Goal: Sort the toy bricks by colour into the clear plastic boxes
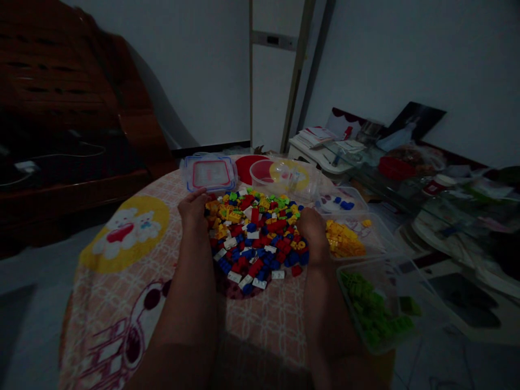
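A wide pile of toy building bricks in red, blue, yellow, white and green lies on the patterned tablecloth. At the pile's left edge is my left hand, its visible fingers stretched forward along the bricks and nothing seen in them. My right hand rests against the right edge of the pile, with its fingers mostly hidden behind the back of the hand. Close to its right stands a clear plastic box holding yellow bricks. Nearer to me, another clear box holds green bricks.
Behind the pile are a blue-rimmed clear container and a round clear tub. A shallow clear tray contains a few blue bricks. A cluttered glass table stands at right, a wooden bench at left.
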`<state>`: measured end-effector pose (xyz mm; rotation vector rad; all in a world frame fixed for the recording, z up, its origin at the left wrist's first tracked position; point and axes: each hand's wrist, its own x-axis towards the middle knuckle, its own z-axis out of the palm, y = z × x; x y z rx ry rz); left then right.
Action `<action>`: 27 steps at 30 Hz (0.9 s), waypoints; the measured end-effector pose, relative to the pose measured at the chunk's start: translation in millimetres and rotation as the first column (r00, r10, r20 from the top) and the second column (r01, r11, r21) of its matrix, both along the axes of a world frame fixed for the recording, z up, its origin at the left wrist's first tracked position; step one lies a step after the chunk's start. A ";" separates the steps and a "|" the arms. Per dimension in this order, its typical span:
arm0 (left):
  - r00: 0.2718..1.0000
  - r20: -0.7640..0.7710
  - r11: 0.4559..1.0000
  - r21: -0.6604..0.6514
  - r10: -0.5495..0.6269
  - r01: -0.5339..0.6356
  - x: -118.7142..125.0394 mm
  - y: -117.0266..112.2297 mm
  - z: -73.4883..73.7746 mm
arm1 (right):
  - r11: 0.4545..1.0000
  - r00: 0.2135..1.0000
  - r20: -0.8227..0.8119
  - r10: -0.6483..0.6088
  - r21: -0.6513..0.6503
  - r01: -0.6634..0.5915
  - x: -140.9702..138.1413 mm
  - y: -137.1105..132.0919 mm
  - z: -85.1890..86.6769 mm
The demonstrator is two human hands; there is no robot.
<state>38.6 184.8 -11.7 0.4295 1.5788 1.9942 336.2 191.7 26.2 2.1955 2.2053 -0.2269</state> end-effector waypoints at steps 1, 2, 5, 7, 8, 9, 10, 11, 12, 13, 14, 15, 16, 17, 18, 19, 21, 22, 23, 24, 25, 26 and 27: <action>1.000 0.001 1.000 -0.007 0.007 -0.007 0.1 0.4 0.5 | 1.000 1.000 -0.011 0.001 0.009 -0.001 0.7 0.3 -0.6; 1.000 0.001 1.000 -0.016 0.011 -0.011 0.3 0.6 1.3 | 1.000 1.000 -0.024 0.005 0.019 -0.004 1.5 0.4 -0.8; 1.000 -0.001 0.999 -0.045 0.017 -0.018 1.9 0.0 5.1 | 0.997 0.995 -0.100 0.015 0.073 -0.008 5.3 0.9 0.9; 1.000 0.008 0.998 -0.056 0.025 -0.025 3.3 -1.1 7.3 | 0.989 0.978 -0.208 0.006 0.147 0.025 9.2 2.2 3.1; 1.000 0.014 0.998 -0.054 0.025 -0.025 3.9 -1.7 7.7 | 0.980 0.960 -0.280 -0.006 0.191 0.062 11.4 3.4 3.9; 1.000 0.018 0.999 -0.047 0.022 -0.022 4.2 -2.2 7.7 | 0.965 0.932 -0.361 -0.021 0.235 0.112 13.7 4.9 4.3; 1.000 0.017 0.999 -0.037 0.016 -0.015 4.2 -2.6 7.0 | 0.947 0.894 -0.447 -0.036 0.270 0.173 15.9 6.6 4.3; 1.000 0.012 1.000 -0.026 0.007 -0.006 3.9 -2.8 6.0 | 0.926 0.844 -0.534 -0.050 0.293 0.240 18.0 8.3 3.7; 1.000 0.006 1.000 -0.018 -0.001 0.001 3.4 -2.7 4.7 | 0.902 0.784 -0.618 -0.061 0.302 0.308 19.8 9.8 2.9; 1.000 0.000 1.000 -0.013 -0.005 0.005 2.8 -2.5 3.3 | 0.878 0.715 -0.695 -0.070 0.298 0.376 21.3 11.2 1.8; 1.000 -0.004 1.000 -0.013 -0.005 0.005 2.1 -2.1 2.1 | 0.853 0.640 -0.765 -0.077 0.282 0.440 22.7 12.3 0.7; 1.000 -0.006 1.000 -0.016 -0.003 0.002 1.4 -1.7 1.2 | 0.828 0.560 -0.824 -0.080 0.258 0.498 23.8 13.2 -0.2; 1.000 -0.006 1.000 -0.020 0.000 0.000 0.9 -1.2 0.7 | 0.801 0.481 -0.873 -0.077 0.233 0.552 25.0 13.9 -1.1; 1.000 -0.007 1.000 -0.022 0.005 -0.005 0.6 -0.8 0.6 | 0.772 0.408 -0.911 -0.066 0.212 0.599 26.2 14.5 -1.7; 1.000 -0.008 1.000 -0.021 0.007 -0.007 0.7 -0.6 0.9 | 0.743 0.348 -0.936 -0.046 0.201 0.639 27.6 15.2 -2.2; 1.000 -0.005 1.000 -0.021 0.007 -0.008 1.1 -0.6 1.6 | 0.715 0.307 -0.951 -0.022 0.200 0.670 29.3 15.9 -2.7; 1.000 0.006 1.000 -0.022 0.009 -0.009 2.7 -0.9 4.0 | 0.683 0.286 -0.958 0.013 0.217 0.697 33.0 17.5 -3.7; 1.000 0.012 1.000 -0.026 0.013 -0.013 3.8 -1.2 5.4 | 0.687 0.295 -0.955 0.017 0.226 0.691 34.8 18.1 -4.2; 1.000 0.017 0.999 -0.034 0.021 -0.020 4.9 -1.6 7.0 | 0.706 0.313 -0.950 0.012 0.229 0.670 36.4 18.4 -4.4; 0.999 0.019 0.999 -0.040 0.027 -0.026 6.1 -2.0 8.6 | 0.737 0.339 -0.941 0.000 0.229 0.636 37.6 18.2 -4.2; 0.999 0.019 0.999 -0.043 0.031 -0.030 7.1 -2.4 10.0 | 0.778 0.380 -0.925 -0.017 0.227 0.586 38.3 17.3 -3.4; 0.999 0.019 0.998 -0.046 0.036 -0.035 8.0 -2.7 11.2 | 0.821 0.442 -0.897 -0.031 0.229 0.523 38.5 15.6 -1.9; 0.999 0.020 0.998 -0.048 0.038 -0.037 8.6 -3.0 12.2 | 0.860 0.525 -0.850 -0.039 0.239 0.451 38.2 13.1 0.6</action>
